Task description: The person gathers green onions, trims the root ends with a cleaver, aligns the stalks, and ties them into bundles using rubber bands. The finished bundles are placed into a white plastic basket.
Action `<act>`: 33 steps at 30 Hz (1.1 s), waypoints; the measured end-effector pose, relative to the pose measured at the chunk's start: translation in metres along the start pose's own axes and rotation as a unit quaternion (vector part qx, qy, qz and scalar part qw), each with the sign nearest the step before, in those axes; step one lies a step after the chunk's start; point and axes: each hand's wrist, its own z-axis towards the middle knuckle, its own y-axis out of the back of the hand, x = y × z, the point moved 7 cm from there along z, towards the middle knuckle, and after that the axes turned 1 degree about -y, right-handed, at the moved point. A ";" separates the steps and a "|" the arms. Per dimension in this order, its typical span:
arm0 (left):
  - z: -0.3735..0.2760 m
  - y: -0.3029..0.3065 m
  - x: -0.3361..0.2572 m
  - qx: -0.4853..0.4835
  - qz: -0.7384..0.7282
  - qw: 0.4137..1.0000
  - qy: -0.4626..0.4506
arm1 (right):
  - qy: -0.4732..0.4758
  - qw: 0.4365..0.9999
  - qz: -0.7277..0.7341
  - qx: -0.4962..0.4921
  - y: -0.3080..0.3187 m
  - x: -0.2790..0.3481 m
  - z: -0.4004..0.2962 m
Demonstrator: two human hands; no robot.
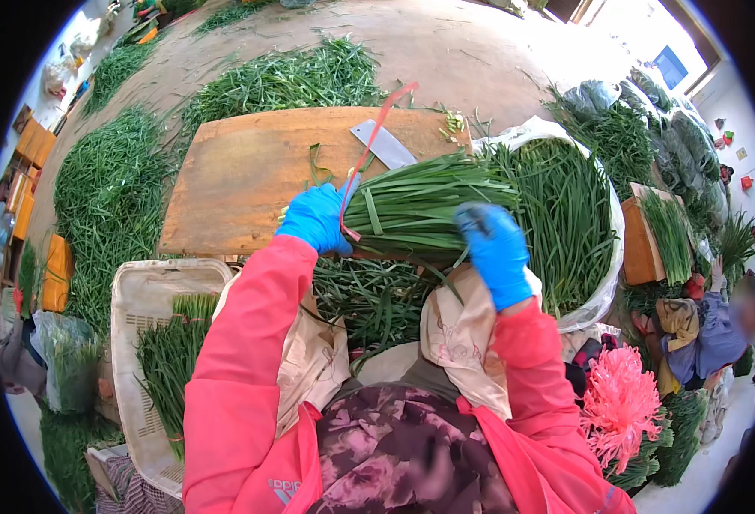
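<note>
My left hand [316,215], in a blue glove, grips a bundle of garlic chives [432,196] near its pale stem end. A red plastic strip [377,138] rises from that grip and also hangs down across the stems. Over by the leaf tips, my right hand [494,247] is blurred, its blue glove dark at the fingers. Whether it holds any leaves cannot be told. Beneath the bundle is a wooden board [236,180], and a flat metal blade [385,144] lies on it just behind the leaves. Small cut stem ends [453,123] are scattered at the board's far right corner.
A white-lined tub [616,257] full of chives adjoins the board's right side. At left stands a plastic basket [119,340] with tied bundles [181,347]. Pink strips [621,401] hang by my right side. Leaf heaps [281,80] cover the floor beyond. Another person [705,334] sits at right.
</note>
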 end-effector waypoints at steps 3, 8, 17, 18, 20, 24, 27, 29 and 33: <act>0.006 -0.001 0.000 0.023 0.000 1.000 0.004 | 0.077 0.988 -0.137 -0.007 -0.041 0.036 -0.014; 0.000 -0.005 -0.002 -0.032 0.053 0.998 0.005 | 0.052 0.937 -0.340 0.068 -0.110 0.067 0.002; -0.008 -0.004 -0.005 -0.118 0.028 0.992 -0.025 | 0.107 0.827 -0.551 -0.028 -0.015 -0.036 0.087; -0.007 -0.004 -0.006 -0.113 0.030 0.993 -0.025 | 0.030 0.836 -0.546 -0.037 0.022 -0.060 0.105; -0.005 -0.002 -0.007 -0.102 0.035 0.994 -0.020 | -0.066 0.868 -0.488 -0.059 0.083 -0.088 0.127; -0.002 0.002 -0.007 -0.041 0.006 0.999 0.003 | 0.122 0.889 -0.423 -0.124 0.072 -0.046 0.115; 0.002 -0.011 0.009 0.017 -0.035 0.999 0.018 | 0.187 0.954 -0.236 -0.002 -0.009 0.029 0.059; 0.003 0.000 0.005 0.038 -0.056 0.998 0.016 | 0.170 0.919 -0.341 0.101 -0.049 0.048 0.018; 0.015 0.000 0.008 0.080 -0.092 0.992 0.005 | 0.182 0.916 -0.348 0.082 -0.077 0.030 -0.009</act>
